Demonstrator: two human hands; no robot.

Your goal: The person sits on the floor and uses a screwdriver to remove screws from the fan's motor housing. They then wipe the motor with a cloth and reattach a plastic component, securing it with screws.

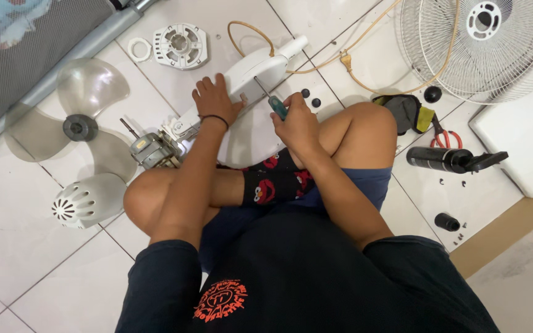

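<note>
A white tiled floor (26, 203) fills the view, strewn with the parts of a dismantled fan. At the far left a translucent three-bladed fan blade (81, 120) lies flat, and just below it sits a white domed motor cover (87, 200) with slotted vents. Above, a white round plastic guard nut plate (180, 45) rests beside a small white ring (138, 49). Near the middle, the bare metal motor (153, 150) sticks out from the white fan housing (254, 74), which lies on the tiles in front of the person's crossed legs. The left hand (216, 100) presses flat on the housing, fingers spread apart. The right hand (297, 123) is closed around the green handle of a screwdriver (272, 100), whose shaft slants up into the housing. A tan power cord (365, 37) loops away to the right. Farther right lie a white wire fan grille (476, 43), red-handled scissors (444, 137) and a black spray can (445, 159).
</note>
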